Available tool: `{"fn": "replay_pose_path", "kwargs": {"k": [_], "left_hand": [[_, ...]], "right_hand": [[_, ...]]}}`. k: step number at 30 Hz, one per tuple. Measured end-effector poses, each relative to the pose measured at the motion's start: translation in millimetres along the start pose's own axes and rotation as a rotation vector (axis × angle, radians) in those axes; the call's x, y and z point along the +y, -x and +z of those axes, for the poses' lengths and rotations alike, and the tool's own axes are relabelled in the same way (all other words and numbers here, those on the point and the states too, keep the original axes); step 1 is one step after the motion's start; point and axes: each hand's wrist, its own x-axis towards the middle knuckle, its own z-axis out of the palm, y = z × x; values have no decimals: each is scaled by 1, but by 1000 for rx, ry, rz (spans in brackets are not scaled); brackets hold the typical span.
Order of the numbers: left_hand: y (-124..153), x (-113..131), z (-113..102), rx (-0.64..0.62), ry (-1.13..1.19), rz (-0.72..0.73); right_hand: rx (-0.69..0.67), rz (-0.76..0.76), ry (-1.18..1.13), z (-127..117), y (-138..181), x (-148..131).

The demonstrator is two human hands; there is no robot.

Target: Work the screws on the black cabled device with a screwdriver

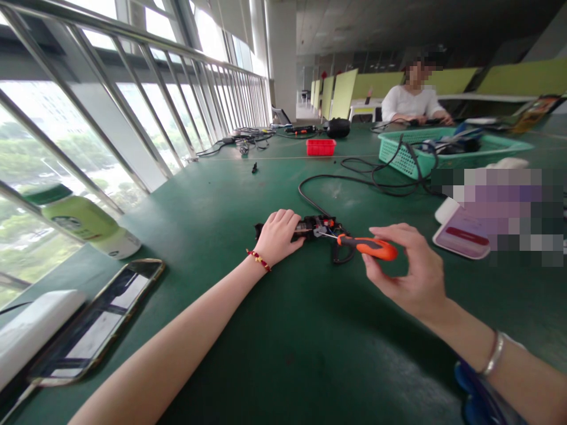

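One green basket [385, 149] holds clutter [456, 143]; right grip [419, 274] pinches screwdriver [376, 248], left grip [279, 236] clasps device [308, 226].

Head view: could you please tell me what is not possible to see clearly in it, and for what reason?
All in the head view:
Black device: its left part is covered by the left hand.
Screwdriver: the tip is too small to tell what it touches.
Green basket: its near wall hides the lower contents.
White block: cut off by the left edge.
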Motion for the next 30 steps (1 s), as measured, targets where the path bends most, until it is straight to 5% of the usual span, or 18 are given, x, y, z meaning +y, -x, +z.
{"fn": "replay_pose_path", "kwargs": {"k": [15,21,26,30], "left_hand": [[0,0,1,6,-8,-7],[-1,0,1,3,-10,-7],[-1,0,1,-1,-15,-5],[0,0,1,1,-17,-2]], "right_hand": [[-56,37,25,0,1,-1],[20,1,24,1,0,-1],[-66,43,25,-1,1,-1],[3,58,10,1,2,-1]]}}
